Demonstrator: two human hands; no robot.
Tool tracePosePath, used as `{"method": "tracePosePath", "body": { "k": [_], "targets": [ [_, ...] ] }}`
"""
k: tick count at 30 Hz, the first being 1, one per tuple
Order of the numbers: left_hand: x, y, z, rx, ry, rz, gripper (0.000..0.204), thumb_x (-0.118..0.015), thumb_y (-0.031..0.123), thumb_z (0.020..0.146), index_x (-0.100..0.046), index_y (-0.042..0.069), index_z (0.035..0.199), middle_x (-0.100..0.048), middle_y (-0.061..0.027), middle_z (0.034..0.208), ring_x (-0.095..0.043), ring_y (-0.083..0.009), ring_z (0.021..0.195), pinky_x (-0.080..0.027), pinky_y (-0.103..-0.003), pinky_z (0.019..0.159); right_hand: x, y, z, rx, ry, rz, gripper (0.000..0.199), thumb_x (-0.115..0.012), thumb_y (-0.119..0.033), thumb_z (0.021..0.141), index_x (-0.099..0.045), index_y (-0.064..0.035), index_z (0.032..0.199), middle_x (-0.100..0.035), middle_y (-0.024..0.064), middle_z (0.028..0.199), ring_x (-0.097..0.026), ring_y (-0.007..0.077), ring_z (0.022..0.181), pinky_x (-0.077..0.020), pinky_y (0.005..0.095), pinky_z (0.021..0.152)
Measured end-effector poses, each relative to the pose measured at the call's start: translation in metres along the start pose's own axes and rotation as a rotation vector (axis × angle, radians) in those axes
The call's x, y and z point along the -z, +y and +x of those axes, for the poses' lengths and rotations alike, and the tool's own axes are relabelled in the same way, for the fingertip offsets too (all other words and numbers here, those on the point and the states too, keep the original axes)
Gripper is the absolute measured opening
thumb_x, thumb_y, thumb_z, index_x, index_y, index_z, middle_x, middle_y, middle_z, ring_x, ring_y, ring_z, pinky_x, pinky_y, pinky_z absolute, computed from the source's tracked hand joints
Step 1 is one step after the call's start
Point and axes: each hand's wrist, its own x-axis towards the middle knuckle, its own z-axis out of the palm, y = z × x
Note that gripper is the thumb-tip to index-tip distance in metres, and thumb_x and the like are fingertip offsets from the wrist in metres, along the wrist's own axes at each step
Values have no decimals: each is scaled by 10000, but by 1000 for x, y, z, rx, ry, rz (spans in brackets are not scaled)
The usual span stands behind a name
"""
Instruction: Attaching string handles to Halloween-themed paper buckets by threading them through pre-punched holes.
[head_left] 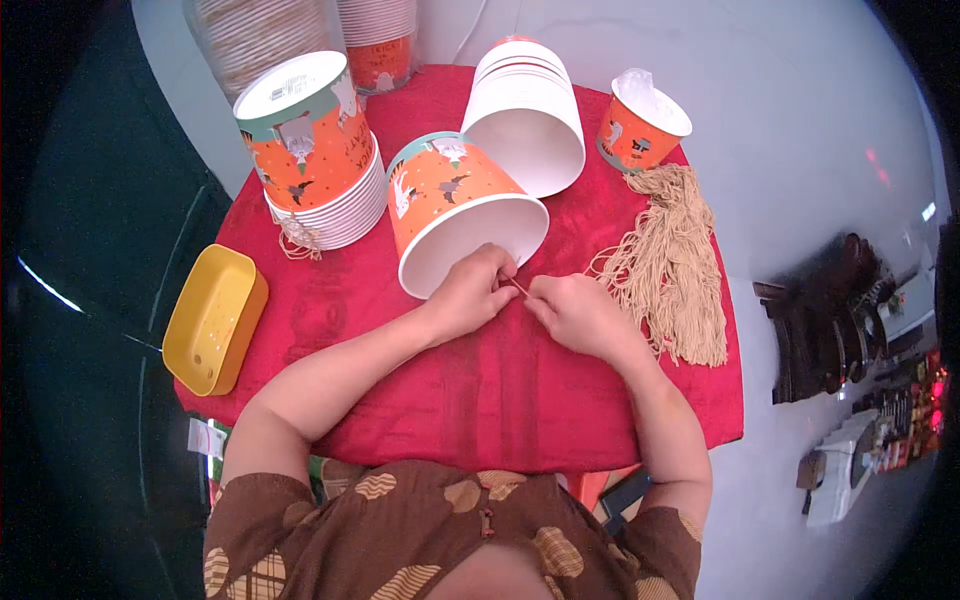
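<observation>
An orange paper bucket (455, 185) with Halloween figures and a teal band lies tipped on its side, its white opening facing me. My left hand (472, 290) is closed at the lower right of its rim, thumb and fingers pinched there. Just to the right, my right hand (575, 315) is closed in a pinch on a thin string (519, 287) that runs to the left fingertips. Whether the string passes through the bucket's wall is hidden by the fingers. A bundle of beige strings (675, 270) lies right of my right hand.
Upside-down stacked buckets (310, 150) stand at the left, with a yellow plastic tray (212, 320) nearer me. Nested white-lined buckets (525, 120) lie behind the tipped one. A smaller orange bucket (640, 125) holds clear plastic. A red cloth (440, 400) covers the table.
</observation>
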Motion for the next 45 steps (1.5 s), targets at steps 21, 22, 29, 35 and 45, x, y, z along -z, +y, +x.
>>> {"method": "tracePosePath", "body": {
  "k": [21, 22, 29, 35, 45],
  "targets": [
    [4, -13, 2, -143, 5, 61, 78, -646, 34, 846, -584, 1, 880, -632, -125, 834, -610, -223, 771, -486, -337, 701, -39, 14, 8, 118, 604, 97, 213, -605, -7, 856, -612, -13, 1069, -672, 182, 904, -681, 311, 786, -544, 378, 637],
    [3, -12, 2, -125, 4, 60, 77, -646, 29, 846, -584, -1, 880, -634, -124, 829, -610, -219, 768, -487, -334, 700, -39, 15, 7, 117, 610, 95, 213, -605, -7, 856, -612, -13, 1069, -672, 182, 904, -681, 311, 786, -544, 378, 637],
    [2, -11, 1, -155, 47, 85, 54, -647, 21, 848, -601, -8, 854, -646, -123, 802, -621, -197, 749, -498, -316, 685, -52, 20, 12, 152, 596, 120, 134, -626, -49, 846, -618, -30, 978, -664, 154, 838, -671, 314, 731, -534, 383, 609],
    [4, 1, -6, -46, 17, 30, 70, -650, 40, 833, -606, -6, 860, -646, -158, 804, -635, -249, 736, -495, -357, 664, -49, 17, 7, 185, 554, 189, 63, -623, -57, 853, -591, -34, 902, -640, 164, 771, -657, 341, 687, -518, 405, 566],
    [6, -4, -8, -8, -5, -38, 65, -649, 46, 829, -611, 2, 859, -650, -140, 796, -635, -231, 747, -497, -357, 667, -43, 8, 5, 208, 503, 200, 163, -614, -37, 852, -569, -23, 1007, -673, 178, 838, -674, 350, 750, -543, 423, 605]
  ]
}}
